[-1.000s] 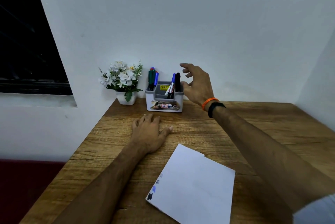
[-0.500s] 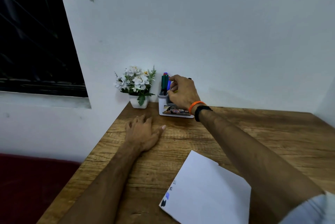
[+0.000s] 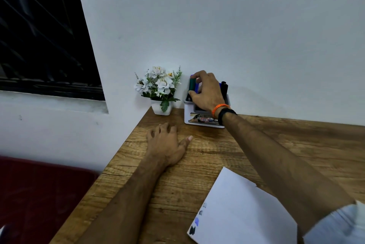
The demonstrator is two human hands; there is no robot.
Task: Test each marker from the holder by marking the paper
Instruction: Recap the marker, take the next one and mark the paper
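1. Green marker (image 3: 191,84): it stands in the holder (image 3: 205,120) at the left end. The right hand (image 3: 207,93) pinches it, fingertip on the cap and thumb low on the barrel.
2. Left hand (image 3: 166,142): it rests flat on the wooden table (image 3: 217,157), fingers relaxed and holding nothing, nearer the person than the holder.
3. Step in hand, as judged: drawing this marker out. A straight upward lift seems best, so the neighbouring blue marker (image 3: 197,88), touching the fingers, is not dragged along. The light holder could tip, so the free hand may steady it.
4. Holder contents: besides the green and blue pair under the hand, dark markers (image 3: 224,88) stand upright beyond the knuckles to the right. Their exact number cannot be told.
5. Paper (image 3: 243,216): it lies well back from the reaching hand, under the forearm, with a few test marks (image 3: 195,224) on its near-left edge.
6. A white pot (image 3: 161,107) holds white flowers (image 3: 158,84), just left of the holder.
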